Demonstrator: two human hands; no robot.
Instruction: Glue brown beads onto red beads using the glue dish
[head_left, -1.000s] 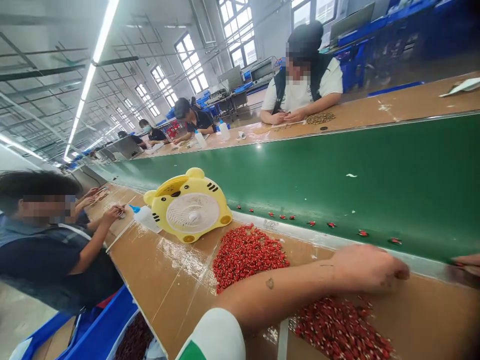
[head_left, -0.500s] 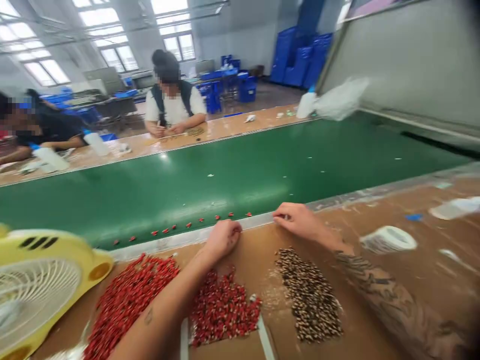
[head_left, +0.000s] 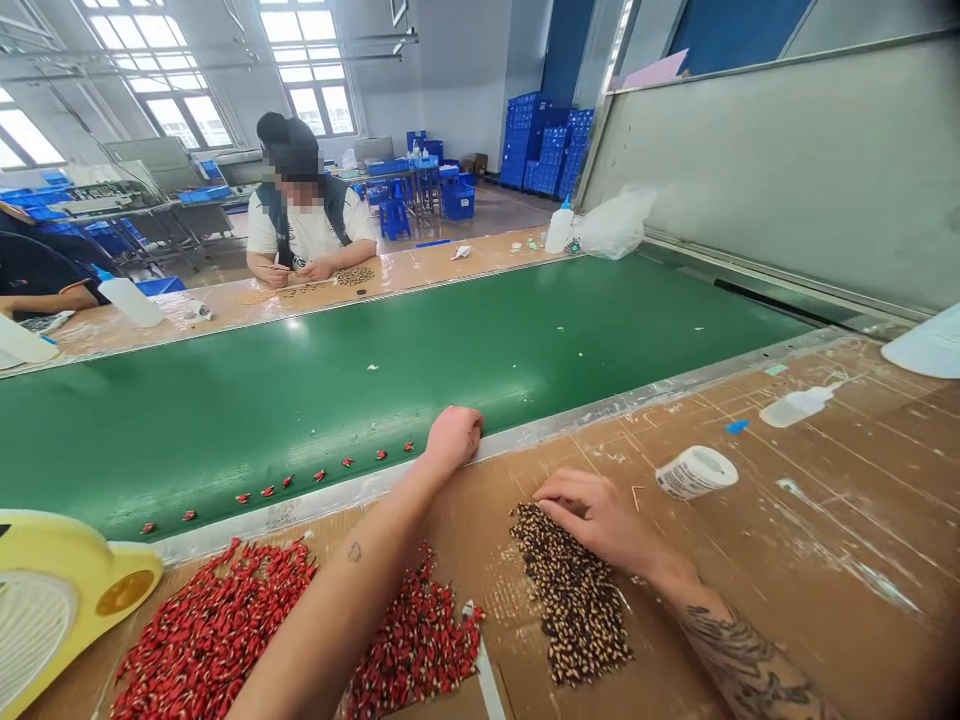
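Note:
My left hand rests at the near edge of the green conveyor belt, its fingers curled and partly hidden; what they hold, if anything, does not show. My right hand is at the far end of a pile of small black-and-tan pieces, thumb and fingers apart, the fingertips at the top of the pile. A large heap of small red pieces lies at left. My left forearm partly covers a second red pile. Several small red pieces sit in a row along the belt's near side.
A yellow fan stands at the left. On the right of the table are a white tub, a squeeze bottle and a blue cap. Across the belt a person works over small pieces; another person's sleeve shows far left.
My right hand has come back from the belt edge to the black-and-tan pile. My left hand has moved slightly forward to the belt edge. The row of red pieces has shifted left.

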